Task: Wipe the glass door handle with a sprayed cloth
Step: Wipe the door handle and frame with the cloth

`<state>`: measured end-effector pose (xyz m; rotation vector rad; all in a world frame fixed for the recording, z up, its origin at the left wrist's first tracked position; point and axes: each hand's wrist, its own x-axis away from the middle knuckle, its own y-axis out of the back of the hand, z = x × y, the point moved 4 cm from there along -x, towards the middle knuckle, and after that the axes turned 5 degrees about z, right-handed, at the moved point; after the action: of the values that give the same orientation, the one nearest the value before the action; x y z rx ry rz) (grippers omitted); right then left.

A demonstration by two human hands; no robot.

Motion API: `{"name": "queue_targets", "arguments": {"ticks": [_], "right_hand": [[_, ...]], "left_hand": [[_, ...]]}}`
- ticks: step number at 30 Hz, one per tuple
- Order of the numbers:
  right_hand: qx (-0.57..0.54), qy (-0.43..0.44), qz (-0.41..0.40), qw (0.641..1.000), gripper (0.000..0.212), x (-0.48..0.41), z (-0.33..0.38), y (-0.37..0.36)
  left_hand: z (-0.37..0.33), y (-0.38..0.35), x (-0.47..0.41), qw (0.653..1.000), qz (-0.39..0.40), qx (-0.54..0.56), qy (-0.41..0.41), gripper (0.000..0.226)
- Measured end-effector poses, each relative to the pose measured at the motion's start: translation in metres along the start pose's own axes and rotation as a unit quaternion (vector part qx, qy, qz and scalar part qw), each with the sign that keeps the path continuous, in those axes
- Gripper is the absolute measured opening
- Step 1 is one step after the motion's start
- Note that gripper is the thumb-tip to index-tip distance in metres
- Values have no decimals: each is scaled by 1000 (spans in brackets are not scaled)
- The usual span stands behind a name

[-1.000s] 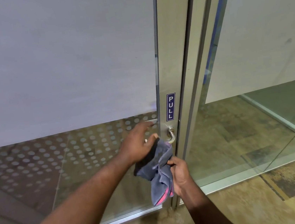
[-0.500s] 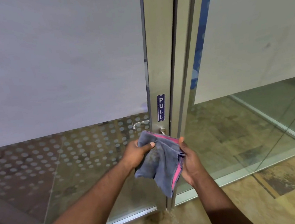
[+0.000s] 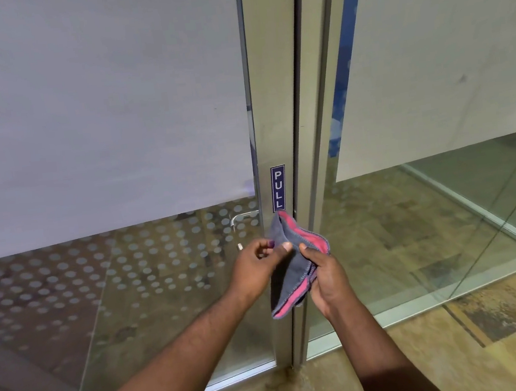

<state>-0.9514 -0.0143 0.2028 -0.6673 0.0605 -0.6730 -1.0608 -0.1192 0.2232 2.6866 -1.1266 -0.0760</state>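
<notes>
The cloth (image 3: pixel 291 275) has come off the handle, which is now hidden behind it. The right hand (image 3: pixel 325 273) grips it bunched. The left hand (image 3: pixel 256 261) curls at its edge, pinch unconfirmed. Wiping appears paused for refolding.

A: Left pane?
B: Frosted film (image 3: pixel 96 117) on top, dotted band (image 3: pixel 130 267) under it.
A: Frame?
B: Brushed metal stile (image 3: pixel 274 97) with a blue PULL sticker (image 3: pixel 279 188). Blue strip (image 3: pixel 345 89) shows just right of it.
A: Right side?
B: Second frosted panel (image 3: pixel 432 46), see-through at the bottom, metal rail (image 3: pixel 424 307) along the floor.
A: Floor?
B: Mottled brown-tan tiles (image 3: pixel 508 346). Light is soft and even.
</notes>
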Motion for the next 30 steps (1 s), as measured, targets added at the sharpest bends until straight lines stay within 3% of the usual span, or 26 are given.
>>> {"name": "queue_targets", "arguments": {"ticks": [6, 10, 13, 15, 17, 20, 21, 22, 25, 27, 30], "right_hand": [[33, 22, 18, 999, 32, 0, -2, -6], [95, 6, 82, 992, 55, 8, -7, -19], [140, -23, 92, 986, 52, 8, -10, -23], [188, 3, 56, 981, 40, 5, -6, -22], [211, 51, -26, 976, 30, -1, 1, -12], [219, 91, -146, 960, 10, -5, 8, 7], [204, 61, -152, 965, 9, -6, 5, 10], [183, 2, -135, 974, 24, -6, 0, 10], [11, -169, -3, 985, 60, 1, -14, 5], [-104, -190, 62, 974, 63, 8, -16, -1], [-143, -129, 82, 978, 56, 1, -13, -1]], "left_hand": [[3, -9, 9, 996, 77, -10, -31, 67], [-5, -13, 15, 992, 101, 69, -41, 56], [1, -3, 14, 988, 59, 140, 5, 35], [12, 8, 11, 979, 2, 198, 57, 11], [21, 16, 10, 964, -39, 245, 94, 15], [19, 18, 10, 941, -9, 322, 104, 15], [18, 18, 10, 930, 6, 351, 106, 17], [16, 18, 10, 923, 17, 368, 109, 18], [12, 15, 7, 913, 53, 392, 102, 18], [5, 13, 6, 912, 72, 390, 100, 18], [5, 16, 2, 931, 38, 338, 131, 16]]}}
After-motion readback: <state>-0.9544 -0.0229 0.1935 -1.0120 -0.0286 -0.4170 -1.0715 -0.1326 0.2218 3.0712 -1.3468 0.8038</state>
